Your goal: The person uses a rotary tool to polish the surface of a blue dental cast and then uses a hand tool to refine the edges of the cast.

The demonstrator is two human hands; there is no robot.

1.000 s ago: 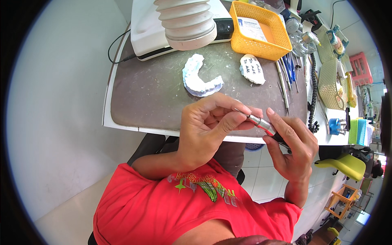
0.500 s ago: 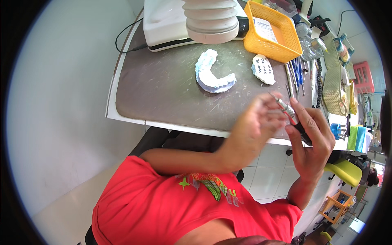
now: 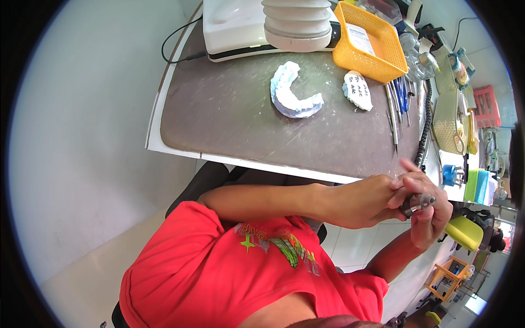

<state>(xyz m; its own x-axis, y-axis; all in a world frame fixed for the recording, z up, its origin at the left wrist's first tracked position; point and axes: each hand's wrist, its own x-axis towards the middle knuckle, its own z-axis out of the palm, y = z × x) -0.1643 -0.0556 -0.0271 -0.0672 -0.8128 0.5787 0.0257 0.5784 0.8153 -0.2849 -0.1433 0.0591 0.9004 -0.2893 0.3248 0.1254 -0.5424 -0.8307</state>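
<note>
- Shifted right and lower since half a second ago: both hands now off the near right corner of the tabletop, over the lap rather than over the work surface.
- Closest in: red shirt (image 3: pixel 229 268) filling the lower frame, forearms reaching out from it toward the right.
- Left hand (image 3: pixel 361 199) curled, fingers pressed in against the right hand, tips pinching at the front end of the handpiece (image 3: pixel 416 203).
- Right hand (image 3: pixel 429 210) wrapped shut round that small metal handpiece, silver nose poking out between the fingers; one finger sticking up straight.
- Looks like fiddling with the tool's tip — fitting or adjusting, cannot tell which; no grinding begun.
- Further out on the tabletop (image 3: pixel 229 115): horseshoe-shaped dental cast (image 3: pixel 295 93), pale with a bluish base, lying untouched, well apart from both hands.
- Beside it to the right, smaller white plaster piece (image 3: pixel 358 90) with handwriting on it, also untouched.
- Row of slim hand instruments (image 3: pixel 396 104) along the right edge, near a coiled black cord (image 3: pixel 425 126).
- Farthest: yellow basket (image 3: pixel 377 54) and a white machine (image 3: pixel 246 27) at the back.
- Judged: tool prep under way, work on the cast all left to do.
</note>
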